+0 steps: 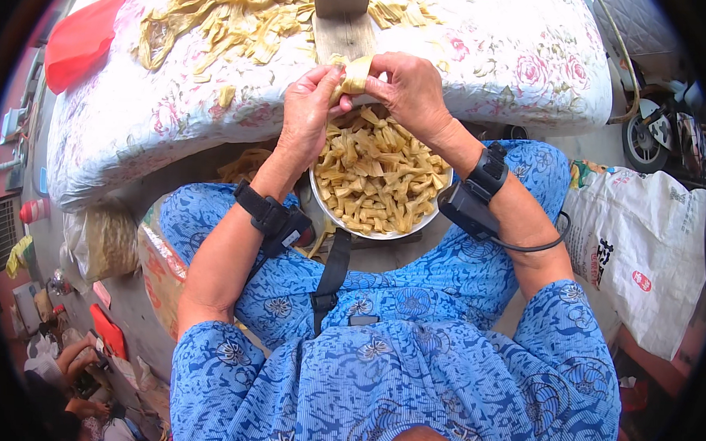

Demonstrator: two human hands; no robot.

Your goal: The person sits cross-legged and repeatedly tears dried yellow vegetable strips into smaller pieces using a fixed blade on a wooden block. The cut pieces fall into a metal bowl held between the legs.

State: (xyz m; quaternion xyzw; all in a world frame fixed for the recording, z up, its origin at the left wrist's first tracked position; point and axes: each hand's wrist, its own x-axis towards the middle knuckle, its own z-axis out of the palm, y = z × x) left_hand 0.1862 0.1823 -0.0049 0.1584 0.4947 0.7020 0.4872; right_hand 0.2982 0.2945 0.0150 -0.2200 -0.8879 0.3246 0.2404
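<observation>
My left hand (314, 97) and my right hand (409, 90) meet above the near edge of the cloth-covered table (514, 44). Between them is a pale yellow strip (357, 74), which looks like dried husk or bean-curd skin. The left fingers pinch one part, and the right thumb and forefinger hold the strip's other side, where it loops round. Right below, between my knees, a round white-rimmed basin (388, 235) is heaped with small knotted pieces (378, 174) of like material. More loose strips (237, 20) lie piled on the table.
A wooden post on a board (343, 37) stands at the table's near middle. A red bag (80, 49) lies at the table's left. White woven sacks (641, 251) are at my right, and a filled plastic bag (107, 239) at my left. Other people (78, 362) sit at the lower left.
</observation>
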